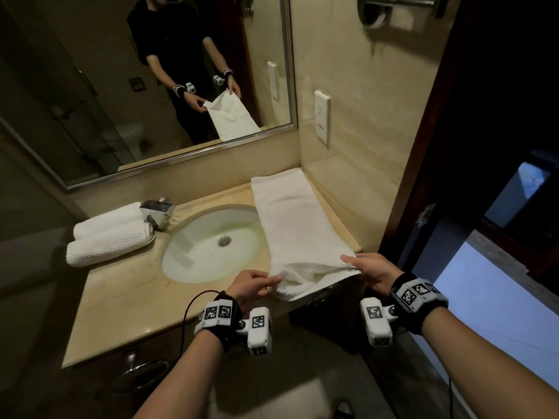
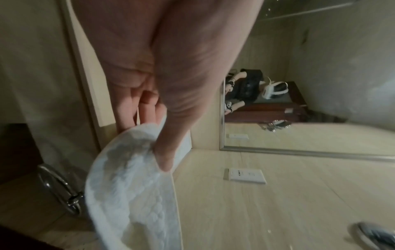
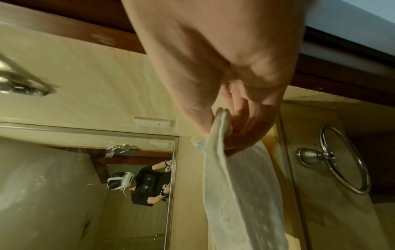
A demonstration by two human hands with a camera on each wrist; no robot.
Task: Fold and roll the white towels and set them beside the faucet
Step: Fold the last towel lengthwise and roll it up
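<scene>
Gripping item: towel [image 1: 290, 225], white, waffle-textured cotton, folded to a long narrow strip. Lies along right edge of counter [image 1: 121, 297], far end in back right corner, near end bunched and overhanging front edge.

L hand [image 1: 251, 287]: palm down, forearm extended fwd, thumb and fingers pinching near-left corner of towel; wrist view shows thumb [image 2: 169, 135] pressed over a thick cloth fold. R hand [image 1: 370, 270]: palm down, thumb on top, fingers curled under, clamped on near-right corner. Hands apart, one at each corner of the near end. Both wrists carry black straps w/ white marker-tagged camera units.

Rolls [image 1: 109, 234]: 2 white towels, cylindrical, same waffle weave, side by side at left back of counter, touching, just left of faucet [image 1: 158, 213] (chrome, angular).

Counter: beige polished stone. Basin [image 1: 211, 243]: oval, pale, undermounted, metal drain at centre; towel's left edge overlaps its right rim.

Mirror [image 1: 287, 71]: metal-framed, on back wall.
</scene>
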